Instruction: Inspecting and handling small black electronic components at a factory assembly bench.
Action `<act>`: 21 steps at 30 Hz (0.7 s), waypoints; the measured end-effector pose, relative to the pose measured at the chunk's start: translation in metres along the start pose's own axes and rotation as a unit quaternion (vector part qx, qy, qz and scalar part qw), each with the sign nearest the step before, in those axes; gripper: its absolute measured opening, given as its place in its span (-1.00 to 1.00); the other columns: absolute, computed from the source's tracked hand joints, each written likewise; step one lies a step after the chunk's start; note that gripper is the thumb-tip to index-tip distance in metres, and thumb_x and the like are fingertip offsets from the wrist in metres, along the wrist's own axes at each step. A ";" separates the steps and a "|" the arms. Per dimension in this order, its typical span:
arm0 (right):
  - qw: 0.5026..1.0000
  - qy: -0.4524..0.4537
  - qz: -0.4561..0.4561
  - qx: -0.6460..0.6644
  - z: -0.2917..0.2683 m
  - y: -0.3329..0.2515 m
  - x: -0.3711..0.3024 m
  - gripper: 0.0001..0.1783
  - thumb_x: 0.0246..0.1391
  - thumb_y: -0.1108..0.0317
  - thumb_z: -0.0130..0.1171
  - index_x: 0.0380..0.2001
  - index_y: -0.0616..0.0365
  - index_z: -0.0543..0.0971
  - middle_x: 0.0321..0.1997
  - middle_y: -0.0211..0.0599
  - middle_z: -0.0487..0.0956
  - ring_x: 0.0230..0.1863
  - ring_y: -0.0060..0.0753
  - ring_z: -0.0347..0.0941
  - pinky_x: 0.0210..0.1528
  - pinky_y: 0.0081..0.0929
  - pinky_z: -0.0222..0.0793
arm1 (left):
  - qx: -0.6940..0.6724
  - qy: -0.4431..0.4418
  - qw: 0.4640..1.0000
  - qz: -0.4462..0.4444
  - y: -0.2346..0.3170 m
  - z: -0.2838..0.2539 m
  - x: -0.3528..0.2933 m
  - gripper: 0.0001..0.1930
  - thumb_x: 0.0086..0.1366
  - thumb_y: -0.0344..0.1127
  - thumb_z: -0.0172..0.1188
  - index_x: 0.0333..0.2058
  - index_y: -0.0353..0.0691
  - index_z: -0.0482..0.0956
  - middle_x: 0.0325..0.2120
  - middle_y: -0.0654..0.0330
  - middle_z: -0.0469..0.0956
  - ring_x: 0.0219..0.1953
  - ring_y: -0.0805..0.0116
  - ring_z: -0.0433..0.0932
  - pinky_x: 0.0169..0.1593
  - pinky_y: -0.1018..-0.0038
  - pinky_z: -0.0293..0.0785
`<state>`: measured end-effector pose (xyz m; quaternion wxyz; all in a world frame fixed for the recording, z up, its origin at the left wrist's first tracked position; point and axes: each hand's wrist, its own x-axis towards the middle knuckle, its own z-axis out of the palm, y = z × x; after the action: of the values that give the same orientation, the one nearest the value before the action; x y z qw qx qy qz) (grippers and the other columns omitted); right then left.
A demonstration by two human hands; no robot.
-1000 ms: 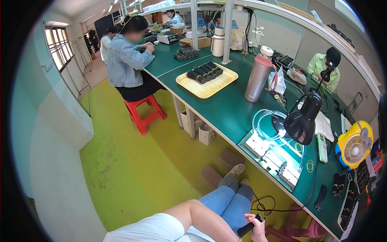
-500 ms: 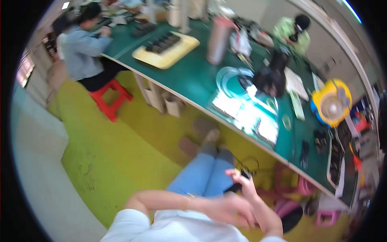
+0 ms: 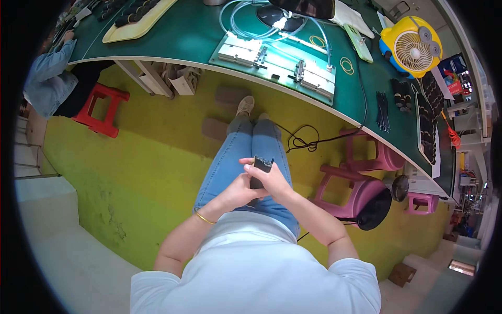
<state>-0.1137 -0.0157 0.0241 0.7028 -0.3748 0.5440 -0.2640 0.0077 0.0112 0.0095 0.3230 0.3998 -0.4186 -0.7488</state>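
Both my hands meet above my lap, around a small black block-like object (image 3: pixel 263 164) with an uneven, glinting top end. My right hand (image 3: pixel 273 181) is closed round its upper part, with thumb and fingers on its sides. My left hand (image 3: pixel 239 190) is closed at its lower part, fingers partly hidden behind the right hand. What kind of object it is cannot be made out. Ahead, on the green table (image 3: pixel 188 39), sits a lit metal fixture (image 3: pixel 277 65) with two clamp-like blocks and clear tubes; neither hand touches it.
Pink stools (image 3: pixel 355 193) and a black cable (image 3: pixel 311 142) are right of my legs. A yellow fan (image 3: pixel 415 49), a bundle of black strips (image 3: pixel 383 112) and a tray of black parts (image 3: pixel 426 123) line the table's right. A person (image 3: pixel 49 86) works at far left near a red stool (image 3: pixel 104 110).
My view has levelled and shifted, so the table sits higher in it. My left hand, blurred and apart from the object before, now joins the right hand on it, nearer my body's middle.
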 end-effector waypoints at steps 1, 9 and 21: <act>0.996 -0.073 0.015 0.052 -0.008 0.003 -0.002 -0.69 -0.09 0.30 0.06 -0.24 0.20 0.50 -0.39 -0.37 0.49 -0.36 -0.57 0.39 -0.39 -0.59 0.35 | -0.033 -0.020 0.997 -0.060 -0.003 -0.002 -0.002 -0.79 0.01 -0.42 0.20 -0.35 -0.31 0.43 -0.53 0.24 0.44 -0.47 0.46 0.42 -0.34 0.52 0.38; 0.936 -0.317 0.063 0.137 -0.017 0.020 0.004 -0.64 -0.06 0.15 0.08 -0.25 0.17 0.52 -0.10 -0.20 0.41 -0.17 -0.52 0.36 -0.16 -0.54 0.33 | -0.128 -0.135 0.970 -0.159 -0.004 -0.005 -0.011 -0.82 0.05 -0.45 0.14 -0.36 -0.29 0.36 -0.52 0.22 0.45 -0.42 0.46 0.46 -0.29 0.55 0.40; 0.996 -0.075 0.055 0.008 -0.014 0.015 0.001 -0.49 -0.06 0.09 0.10 -0.09 0.19 0.40 -0.27 -0.23 0.47 -0.26 -0.45 0.38 -0.21 -0.46 0.33 | -0.119 -0.068 0.982 -0.131 -0.025 -0.007 -0.018 -0.78 0.09 -0.44 0.13 -0.28 -0.34 0.36 -0.47 0.21 0.44 -0.35 0.45 0.45 -0.28 0.56 0.39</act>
<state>-0.1272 -0.0107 0.0094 0.7584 -0.3573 0.5072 -0.2000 0.0187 0.0341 -0.0096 0.2383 0.3582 -0.2917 -0.8543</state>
